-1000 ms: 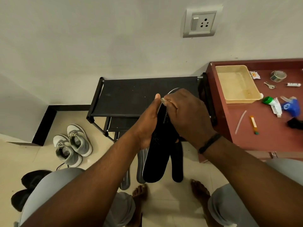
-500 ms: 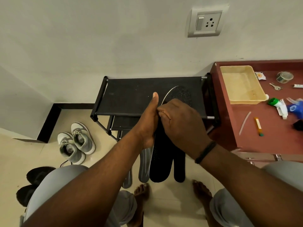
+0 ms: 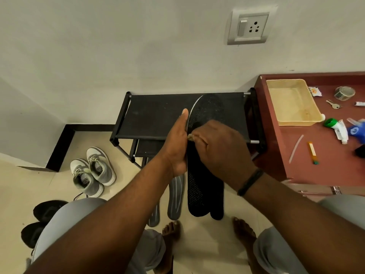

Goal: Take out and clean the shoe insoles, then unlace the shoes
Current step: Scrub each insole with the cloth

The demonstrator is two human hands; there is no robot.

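A long black perforated insole (image 3: 205, 113) is held up in front of me over the black shoe rack (image 3: 158, 117). My left hand (image 3: 177, 147) holds its left edge, thumb straight up along it. My right hand (image 3: 221, 147) pinches a small pale wad (image 3: 190, 137) against the insole's face and covers its middle. A second black insole (image 3: 217, 202) lies behind it. Two grey insoles (image 3: 175, 196) lie on the floor below. A pair of grey-and-white laced sneakers (image 3: 92, 173) stands on the floor at left, and black shoes (image 3: 43, 218) sit nearer me.
A red-brown table (image 3: 316, 167) stands at right with a beige tray (image 3: 292, 103), keys, tape roll, a green-capped tube and a blue sprayer. My bare feet (image 3: 171, 232) and knees fill the lower frame. A wall socket (image 3: 249, 26) is above.
My right hand with the wad has slid down the insole from near its tip toward its middle, baring the toe end. My left hand keeps its hold.
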